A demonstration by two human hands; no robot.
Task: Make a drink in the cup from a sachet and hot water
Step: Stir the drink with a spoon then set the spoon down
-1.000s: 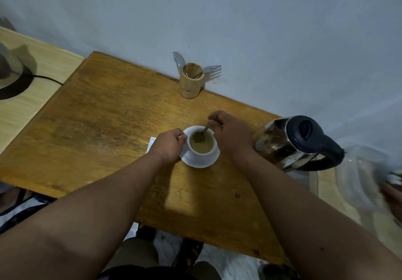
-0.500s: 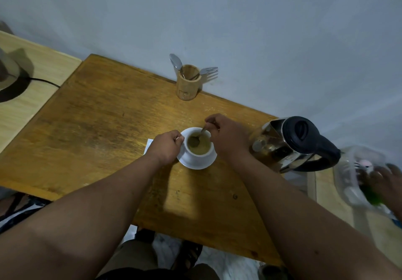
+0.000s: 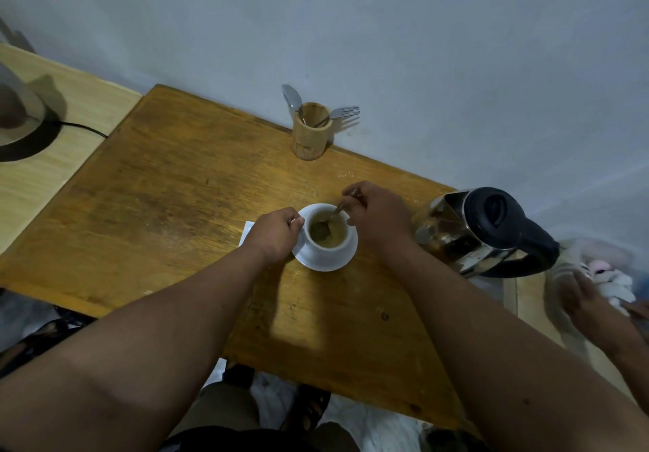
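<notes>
Hands frame a white cup (image 3: 328, 246) that stands on a white saucer (image 3: 326, 262) near the middle of a worn wooden table (image 3: 168, 205), seen from above by the person's head camera. The left hand (image 3: 275, 235) is curled closed against the cup's left side, its fingers at the handle, which is mostly hidden behind them. The right hand (image 3: 377, 214) sits just beyond the cup's right rim, its fingertips pinched shut on the handle of a metal spoon (image 3: 332, 218), whose bowl dips into the light brown drink (image 3: 326, 235) filling the cup. A darker patch shows on the liquid where the spoon enters.

Part of a white paper (image 3: 247, 233) lies flat on the table, its corner showing from under the left hand; whether it is the sachet cannot be told. A steel kettle (image 3: 474, 233) with a black lid and handle stands to the right of the right hand, near the table's edge. At the far edge, against the pale wall (image 3: 386, 47), a bamboo holder (image 3: 312, 132) stands upright with a spoon and a fork leaning out of it.

Another person's hand (image 3: 590, 306) appears blurred at the far right, by a clear container (image 3: 597, 265) on a neighbouring lighter surface.
</notes>
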